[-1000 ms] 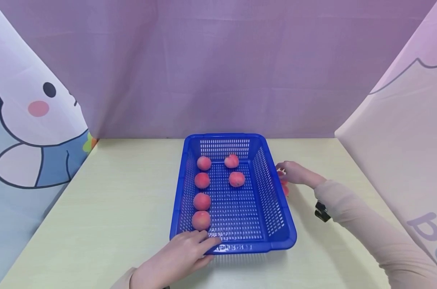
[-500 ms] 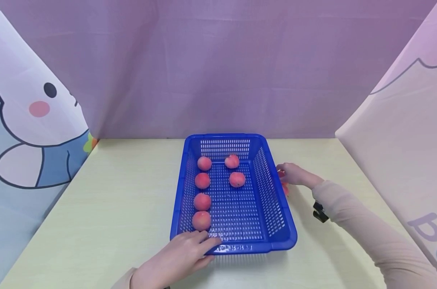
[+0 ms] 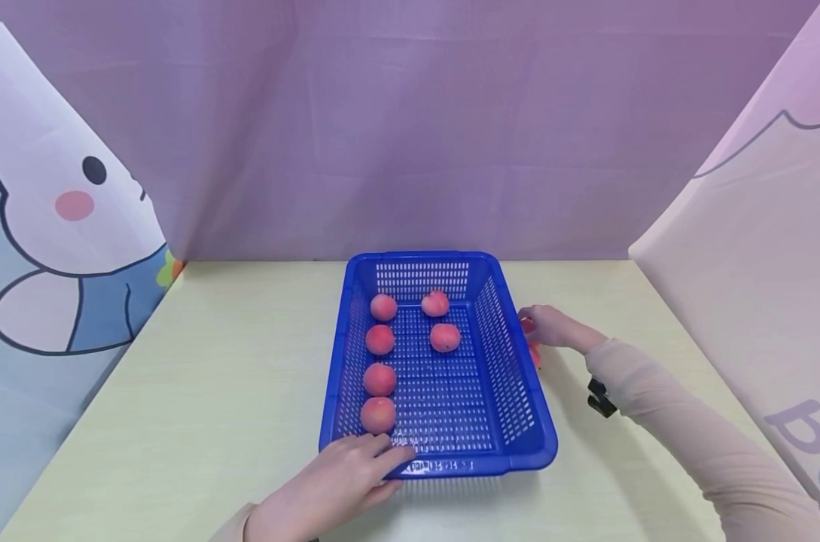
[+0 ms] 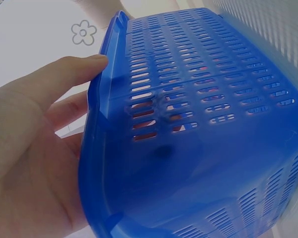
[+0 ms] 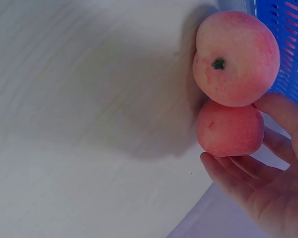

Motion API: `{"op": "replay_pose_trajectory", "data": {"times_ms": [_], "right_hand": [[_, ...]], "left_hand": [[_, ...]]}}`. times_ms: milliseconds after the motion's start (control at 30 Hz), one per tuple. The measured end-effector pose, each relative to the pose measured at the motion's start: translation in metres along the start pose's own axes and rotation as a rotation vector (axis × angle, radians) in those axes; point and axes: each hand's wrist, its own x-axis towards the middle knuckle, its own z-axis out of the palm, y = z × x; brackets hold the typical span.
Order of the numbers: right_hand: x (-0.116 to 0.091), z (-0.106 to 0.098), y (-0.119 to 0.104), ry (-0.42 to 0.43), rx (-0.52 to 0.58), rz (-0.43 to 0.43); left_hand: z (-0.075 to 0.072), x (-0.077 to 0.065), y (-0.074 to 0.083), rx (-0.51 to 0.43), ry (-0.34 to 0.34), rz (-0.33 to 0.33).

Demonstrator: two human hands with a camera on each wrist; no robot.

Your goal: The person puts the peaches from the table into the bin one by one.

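My left hand (image 3: 342,474) grips the near rim of a blue plastic basket (image 3: 450,465) at its left corner. The left wrist view shows the thumb on top of this rim and fingers beneath it. Outside the basket's right wall, my right hand (image 3: 552,329) holds a peach (image 5: 231,130) between thumb and fingers. A larger peach (image 5: 238,57) with a green stem spot lies right against it, by the thumb tip. From the head view, the basket wall and hand partly hide both.
Several peaches (image 3: 379,379) line the basket's left side. Two more, a far peach (image 3: 435,303) and a nearer peach (image 3: 445,338), lie right of that row. A pale tabletop (image 3: 247,361) surrounds the basket, with a purple cloth (image 3: 410,135) behind and printed cloths at both sides.
My right hand has shifted slightly left towards the basket, closing in over the peach beside the right wall. The left hand and the peaches inside keep their places.
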Motion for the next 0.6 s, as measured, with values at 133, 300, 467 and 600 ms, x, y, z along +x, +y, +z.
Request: {"op": "replay_pose_trajectory", "data": {"times_ms": [133, 300, 467, 600], "right_hand": [[-0.001, -0.004, 0.0, 0.0, -0.01, 0.009], [-0.002, -0.011, 0.0, 0.022, -0.036, -0.013], [-0.004, -0.019, -0.001, 0.03, -0.044, -0.035], [-0.005, -0.028, -0.003, 0.037, -0.057, -0.042]], "left_hand": [[0.0, 0.0, 0.0, -0.005, -0.009, -0.005], [0.0, 0.0, 0.0, 0.0, 0.003, 0.001], [0.0, 0.0, 0.0, -0.002, -0.004, 0.0], [-0.001, 0.001, 0.001, -0.013, -0.014, -0.007]]}}
